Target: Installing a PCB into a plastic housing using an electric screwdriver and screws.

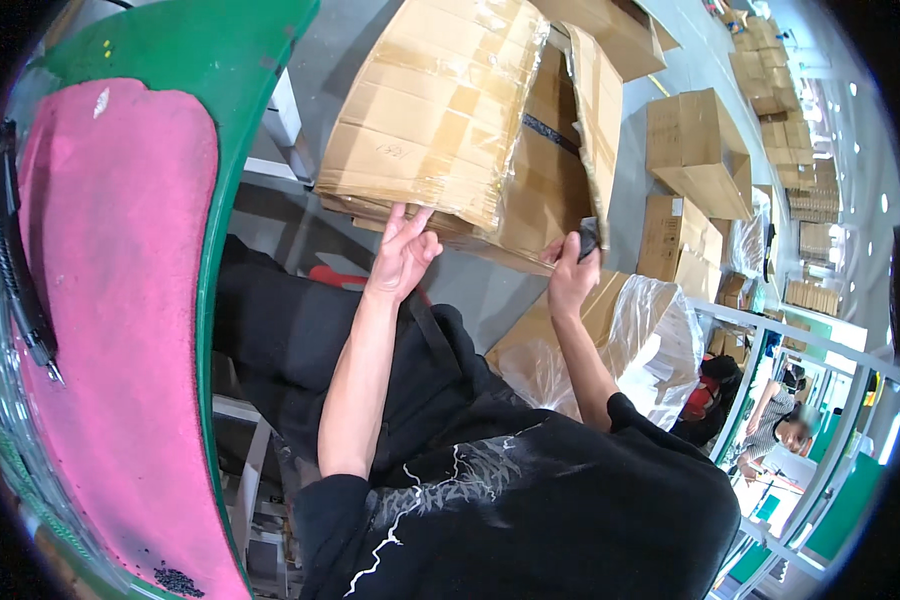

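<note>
A large cardboard box (pixel 420 110), patched with strips of clear and brown tape, stands in front of me with a gap between its flaps. Through the gap a dark strip shows against the brown cardboard inside. At the box's near edge is my left hand (pixel 402 262), two fingers stretched apart up to the flap and the others curled; it holds nothing I can see. My right hand (pixel 573 278) is closed around a small black object (pixel 588 238) beside the raised right flap (pixel 595 110). What kind of object it is I cannot make out.
To my left lies a green-edged table (pixel 220 60) with a pink mat (pixel 120 300), a black pen-like tool (pixel 20 270) and small black pellets (pixel 177 581). A plastic-wrapped carton (pixel 650 340) stands at right. More cartons (pixel 695 140) and a metal frame (pixel 820 345) lie beyond, near another person (pixel 770 420).
</note>
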Tool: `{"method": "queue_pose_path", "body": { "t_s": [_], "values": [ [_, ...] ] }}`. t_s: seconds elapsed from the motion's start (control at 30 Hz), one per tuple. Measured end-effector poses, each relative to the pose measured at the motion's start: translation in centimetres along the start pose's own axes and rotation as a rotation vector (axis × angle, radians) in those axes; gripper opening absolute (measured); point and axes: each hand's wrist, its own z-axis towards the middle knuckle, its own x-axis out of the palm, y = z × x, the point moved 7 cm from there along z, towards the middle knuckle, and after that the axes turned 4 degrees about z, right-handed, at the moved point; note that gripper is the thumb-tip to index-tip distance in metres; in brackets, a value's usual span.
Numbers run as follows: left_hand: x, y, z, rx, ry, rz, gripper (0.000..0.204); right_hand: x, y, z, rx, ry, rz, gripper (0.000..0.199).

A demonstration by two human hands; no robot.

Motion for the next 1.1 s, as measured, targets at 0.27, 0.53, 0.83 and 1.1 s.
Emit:
{"method": "queue_pose_path", "body": {
  "t_s": [0.27, 0.53, 0.83, 1.1],
  "values": [
    [0.3, -0.2, 0.0, -0.046, -0.077, 0.154, 0.057, 1.4, -0.4, 1.8, -0.201, 0.289, -0.462, 0.039],
    [-0.1, 0.3, 0.3, -0.073, -0.125, 0.207, 0.047, 4.2, -10.1, -4.4, 0.529, 0.376, -0.486, 0.041],
    [0.9, 0.1, 0.0, -0.023, -0.11, 0.206, 0.059, 7.0, -6.9, -5.0, 0.363, 0.373, -0.58, 0.043],
    [1.4, 0.0, 0.0, -0.026, -0.085, 0.24, 0.063, 6.9, -9.8, -4.8, 0.524, 0.248, -0.322, 0.037]
  ]
}}
